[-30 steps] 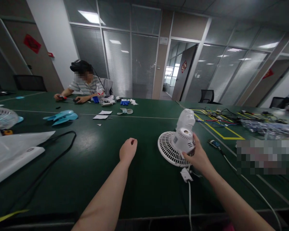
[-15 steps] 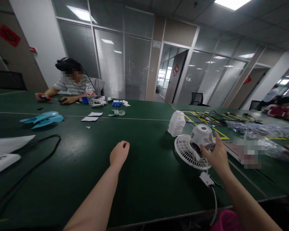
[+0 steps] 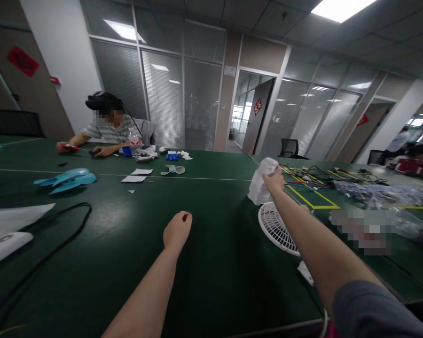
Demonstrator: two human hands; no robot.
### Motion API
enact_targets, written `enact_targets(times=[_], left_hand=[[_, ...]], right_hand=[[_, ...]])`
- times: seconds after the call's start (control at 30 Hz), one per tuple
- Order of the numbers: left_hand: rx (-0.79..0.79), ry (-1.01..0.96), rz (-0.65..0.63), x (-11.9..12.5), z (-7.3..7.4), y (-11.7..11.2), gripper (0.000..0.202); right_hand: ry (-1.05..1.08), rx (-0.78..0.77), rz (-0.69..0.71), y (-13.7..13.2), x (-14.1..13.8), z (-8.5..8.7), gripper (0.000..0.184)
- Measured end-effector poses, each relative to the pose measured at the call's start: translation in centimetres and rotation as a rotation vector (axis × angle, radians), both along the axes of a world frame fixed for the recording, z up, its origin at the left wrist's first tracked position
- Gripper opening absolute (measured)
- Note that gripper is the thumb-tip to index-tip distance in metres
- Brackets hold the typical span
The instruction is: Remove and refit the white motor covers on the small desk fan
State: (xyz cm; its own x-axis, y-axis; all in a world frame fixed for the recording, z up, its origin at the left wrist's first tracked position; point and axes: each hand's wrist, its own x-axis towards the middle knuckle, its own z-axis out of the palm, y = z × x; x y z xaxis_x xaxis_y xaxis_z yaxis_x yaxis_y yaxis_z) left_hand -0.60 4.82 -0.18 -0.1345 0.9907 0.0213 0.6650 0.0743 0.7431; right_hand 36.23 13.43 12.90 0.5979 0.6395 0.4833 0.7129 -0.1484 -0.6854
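Observation:
My right hand (image 3: 275, 180) reaches out and grips the right side of a white plastic housing (image 3: 259, 185), which stands upright on the green table. Below it, a round white fan grille (image 3: 277, 230) lies on the table. My right forearm hides most of the grille's right side and the fan body on it. A small white box (image 3: 305, 272) on a cord sits close to the forearm. My left hand (image 3: 178, 230) is held in a loose fist over the middle of the table, with nothing visible in it.
Blue fan blades (image 3: 68, 180) and a black cable (image 3: 68, 204) lie to the left. Across the table a person (image 3: 107, 126) works near a plastic bottle (image 3: 134, 141) and paper pieces (image 3: 137, 175). Wires (image 3: 313, 173) and plastic bags (image 3: 384, 192) cover the right side.
My right hand has left the fan body on the grille, moved forward and left, and closed on the white plastic housing. The left hand stays in its fist.

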Motion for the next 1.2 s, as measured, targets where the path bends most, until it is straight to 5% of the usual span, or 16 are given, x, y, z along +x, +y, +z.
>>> enact_targets(times=[0.27,0.6,0.77,0.87,0.97,1.13,1.2], left_hand=[[-0.007,0.031,0.014,0.1,0.2,0.2,0.036],[0.003,0.091,0.071,0.5,0.8,0.1,0.033],[0.02,0.114,0.081,0.5,1.3,-0.1,0.033],[0.016,0.112,0.073,0.5,1.3,-0.2,0.033],[0.008,0.109,0.064,0.5,1.3,-0.3,0.032],[0.005,0.089,0.044,0.3,1.1,-0.3,0.031],[0.006,0.077,0.039,0.3,1.0,-0.3,0.03]], right_hand=[[0.032,-0.026,0.153,-0.7,-3.5,-3.2,0.097],[0.052,0.006,0.519,-2.0,-19.0,-5.6,0.095],[0.078,-0.041,0.65,-4.0,-21.9,-5.5,0.101],[-0.031,-0.008,0.696,-7.2,-19.7,-5.0,0.096],[-0.249,0.116,0.629,-12.2,-14.3,-4.4,0.081],[-0.447,0.187,0.038,-19.2,-1.4,-4.4,0.071],[-0.405,0.099,-0.071,-20.2,3.3,-5.6,0.081]])
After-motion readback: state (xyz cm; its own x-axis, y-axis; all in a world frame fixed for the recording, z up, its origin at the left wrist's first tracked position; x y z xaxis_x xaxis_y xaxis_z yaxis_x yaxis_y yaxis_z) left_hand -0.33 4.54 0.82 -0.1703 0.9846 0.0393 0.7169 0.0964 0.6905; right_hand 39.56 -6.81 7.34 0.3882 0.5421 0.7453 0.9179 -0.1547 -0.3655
